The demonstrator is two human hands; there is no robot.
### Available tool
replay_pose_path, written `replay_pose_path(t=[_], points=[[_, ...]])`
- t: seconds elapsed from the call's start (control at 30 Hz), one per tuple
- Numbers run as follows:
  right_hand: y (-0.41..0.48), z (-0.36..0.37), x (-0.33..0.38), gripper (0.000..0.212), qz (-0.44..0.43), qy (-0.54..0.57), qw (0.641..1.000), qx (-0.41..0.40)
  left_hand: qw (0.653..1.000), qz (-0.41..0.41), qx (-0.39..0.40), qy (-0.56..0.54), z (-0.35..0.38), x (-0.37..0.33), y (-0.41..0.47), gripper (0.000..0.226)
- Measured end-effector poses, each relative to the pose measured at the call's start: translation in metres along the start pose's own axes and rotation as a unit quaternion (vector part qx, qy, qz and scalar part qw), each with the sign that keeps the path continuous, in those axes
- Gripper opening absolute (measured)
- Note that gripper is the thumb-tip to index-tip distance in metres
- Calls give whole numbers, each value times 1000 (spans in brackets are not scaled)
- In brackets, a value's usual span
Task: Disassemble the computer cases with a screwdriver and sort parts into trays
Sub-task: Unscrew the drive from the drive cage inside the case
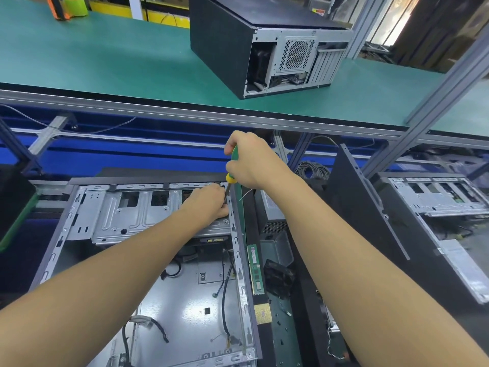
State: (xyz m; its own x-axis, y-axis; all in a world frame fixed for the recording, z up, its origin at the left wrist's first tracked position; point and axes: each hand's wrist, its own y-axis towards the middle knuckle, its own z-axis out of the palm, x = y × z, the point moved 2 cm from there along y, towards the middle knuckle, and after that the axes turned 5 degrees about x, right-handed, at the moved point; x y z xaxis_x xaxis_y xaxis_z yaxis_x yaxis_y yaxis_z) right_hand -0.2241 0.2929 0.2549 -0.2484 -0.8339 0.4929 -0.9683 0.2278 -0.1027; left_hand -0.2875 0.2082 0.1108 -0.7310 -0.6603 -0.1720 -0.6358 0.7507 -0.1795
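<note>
Over open case (pixel 111 215): right hand (pixel 251 160) tight around upright screwdriver (pixel 234 157), left hand (pixel 209 201) at tip, grip unclear.

An open case (pixel 111 215) lies under the left hand (pixel 209 201) and right hand (pixel 251 160); behind them, a closed case (pixel 264 49) sits on the shelf (pixel 105 62).

Far right corner of the open case (pixel 185 300) is pretty cramped: left hand (pixel 211 203) and right hand (pixel 252 161) with the screwdriver (pixel 234 157) fill it, hemmed by drive cage (pixel 127 215) and side wall (pixel 242 282). Nearer case floor has room, only loose cables (pixel 225 308) cross it. Shelf rail (pixel 185 112) runs above the far edge.
</note>
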Motion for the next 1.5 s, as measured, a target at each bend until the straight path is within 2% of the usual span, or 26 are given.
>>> replay_pose_path(t=[0.1,0.23,0.37,0.53,0.67,0.73,0.87,0.97,1.07,1.17,1.33,1.5], points=[[0,-6,-5,21,5,3,1000,-21,993,-9,-3,-115,-1,7,-1,16],[-6,-15,-14,18,23,22,998,-58,967,-7,-68,-246,-9,18,-6,14],[-23,-20,-29,17,59,3,993,-107,955,86,-28,-284,-17,-20,-18,18],[-61,-30,-65,21,129,-44,983,-126,946,237,116,-190,-4,-109,-30,9],[-97,-35,-96,20,171,-44,978,-111,908,321,258,-73,35,-178,-36,10],[-114,-35,-109,22,182,-39,977,-108,891,344,297,-12,62,-201,-38,17],[-139,-34,-128,23,193,-29,975,-103,866,373,325,68,103,-223,-38,25],[-149,-33,-135,22,198,-20,974,-105,864,363,330,118,121,-226,-36,29],[-150,-31,-136,25,191,-18,976,-101,885,328,306,127,119,-221,-33,26],[-141,-31,-130,28,181,-14,979,-97,911,296,279,62,102,-208,-27,14],[-115,-34,-103,29,156,1,981,-113,933,243,260,-50,59,-159,-20,23],[-84,-33,-56,35,89,33,982,-162,946,205,181,-176,6,-90,-32,30]])
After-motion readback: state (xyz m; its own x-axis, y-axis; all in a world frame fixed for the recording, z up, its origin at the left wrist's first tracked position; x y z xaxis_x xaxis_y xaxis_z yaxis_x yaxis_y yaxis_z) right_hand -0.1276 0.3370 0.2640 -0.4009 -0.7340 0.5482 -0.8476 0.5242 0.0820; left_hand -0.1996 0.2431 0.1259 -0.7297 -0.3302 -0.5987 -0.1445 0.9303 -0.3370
